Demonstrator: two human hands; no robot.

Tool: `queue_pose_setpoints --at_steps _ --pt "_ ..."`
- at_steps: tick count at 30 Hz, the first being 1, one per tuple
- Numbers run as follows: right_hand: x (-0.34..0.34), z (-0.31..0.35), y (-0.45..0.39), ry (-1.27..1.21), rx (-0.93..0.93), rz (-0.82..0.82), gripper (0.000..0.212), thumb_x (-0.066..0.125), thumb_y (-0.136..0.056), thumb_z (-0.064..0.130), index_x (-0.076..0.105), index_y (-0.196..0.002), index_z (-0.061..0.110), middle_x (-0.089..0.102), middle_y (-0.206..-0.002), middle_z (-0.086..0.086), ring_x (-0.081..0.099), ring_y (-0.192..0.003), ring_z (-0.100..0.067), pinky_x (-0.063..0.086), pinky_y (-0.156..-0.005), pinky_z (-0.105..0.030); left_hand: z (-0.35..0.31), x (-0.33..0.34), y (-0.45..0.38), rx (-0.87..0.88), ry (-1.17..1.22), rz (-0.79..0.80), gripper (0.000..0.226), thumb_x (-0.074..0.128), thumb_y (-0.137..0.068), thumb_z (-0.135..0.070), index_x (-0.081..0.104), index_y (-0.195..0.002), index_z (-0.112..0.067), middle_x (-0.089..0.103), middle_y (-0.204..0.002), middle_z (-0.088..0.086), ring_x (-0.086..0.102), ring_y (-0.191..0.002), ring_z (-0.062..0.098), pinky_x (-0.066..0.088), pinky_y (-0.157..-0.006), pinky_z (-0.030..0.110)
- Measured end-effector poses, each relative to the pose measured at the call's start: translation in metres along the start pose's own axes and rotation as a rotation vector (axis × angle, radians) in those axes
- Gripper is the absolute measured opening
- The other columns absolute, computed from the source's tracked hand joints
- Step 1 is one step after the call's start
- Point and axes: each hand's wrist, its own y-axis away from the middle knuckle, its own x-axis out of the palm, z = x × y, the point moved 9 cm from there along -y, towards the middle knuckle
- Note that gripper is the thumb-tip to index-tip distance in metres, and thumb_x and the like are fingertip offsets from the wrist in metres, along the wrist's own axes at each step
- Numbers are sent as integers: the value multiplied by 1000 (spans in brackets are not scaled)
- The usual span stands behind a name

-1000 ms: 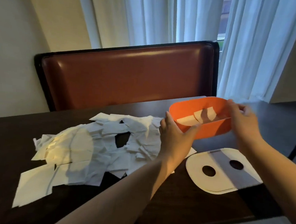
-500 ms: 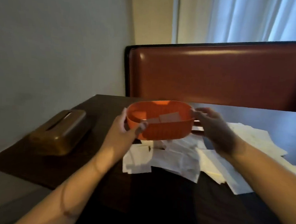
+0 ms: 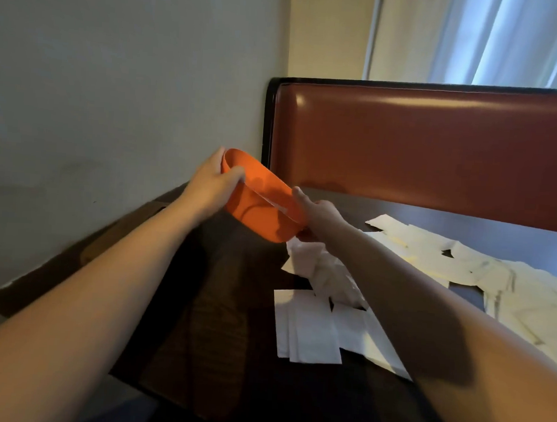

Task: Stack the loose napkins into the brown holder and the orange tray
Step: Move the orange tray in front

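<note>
Orange tray [image 3: 258, 206] is tilted above the counter [image 3: 218, 321] — left hand [image 3: 212, 182] and right hand [image 3: 319, 213] grip its two ends, contents unclear.

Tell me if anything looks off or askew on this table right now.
The orange tray is off the table and tilted steeply, gripped at its ends by the left hand and right hand. Loose napkins lie scattered unstacked across the dark table, some crumpled just below the tray.
</note>
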Motion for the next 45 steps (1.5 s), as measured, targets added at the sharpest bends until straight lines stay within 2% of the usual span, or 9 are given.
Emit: queue_pose_setpoints --at_steps 4,15,20,24,29,36,40,43,45 --pt "-14 -10 -16 139 16 -49 72 48 -88 72 66 -103 4 65 -74 -7 63 -62 -21 57 -73 -35 23 22 -10 -61 -38 84 58 46 -99 -32 25 -152 -19 39 -125 -1 42 -108 18 35 -83 33" --pt "-109 -17 24 366 -196 -275 66 50 -95 58 65 -88 -6 73 -80 -17 71 -63 -28 61 -67 -45 30 105 31 -133 157 272 59 44 -103 -39 16 -152 -23 56 -116 -2 59 -87 6 48 -62 17" --pt "-136 -22 44 474 -173 -284 58 47 -97 58 56 -70 8 61 -64 -7 59 -54 -20 44 -52 -30 13 127 56 -95 245 290 104 59 -68 -71 18 -152 -27 43 -143 7 48 -128 30 48 -100 52" --pt "-126 -20 53 323 -194 -223 66 50 -93 62 69 -86 -2 74 -77 -13 71 -76 -32 59 -79 -46 20 109 71 -76 215 241 99 59 -70 -75 17 -151 -37 40 -149 4 46 -133 26 47 -102 51" --pt "-87 -10 64 419 -218 -154 68 49 -93 62 70 -86 -2 74 -83 -16 70 -80 -33 57 -78 -44 49 90 93 -105 328 190 46 62 -94 -32 33 -130 -34 54 -116 -11 57 -105 6 47 -77 21" --pt "-54 -13 75 344 -203 -23 55 49 -93 62 70 -100 11 73 -96 -13 69 -90 -31 56 -85 -46 56 59 112 -87 366 91 57 70 -78 -49 33 -121 -46 50 -115 -15 53 -108 8 43 -79 22" --pt "-29 -18 90 217 -241 42 37 48 -101 34 54 -133 17 67 -111 -3 64 -91 -20 54 -81 -35 70 39 142 -47 334 50 86 74 -61 -70 38 -134 -44 54 -129 -14 55 -118 6 48 -95 34" --pt "-6 -26 100 46 -244 177 21 42 -100 20 58 -114 20 60 -97 -10 60 -87 -28 52 -90 -43 81 26 164 -58 288 3 101 72 -57 -76 28 -143 -46 45 -140 -15 47 -127 6 43 -101 36" --pt "1 -30 105 10 -233 197 31 39 -102 9 52 -129 18 60 -115 -9 61 -105 -29 51 -100 -46 86 18 173 -75 250 -44 114 70 -55 -79 20 -149 -40 38 -147 -11 41 -134 12 40 -108 43"
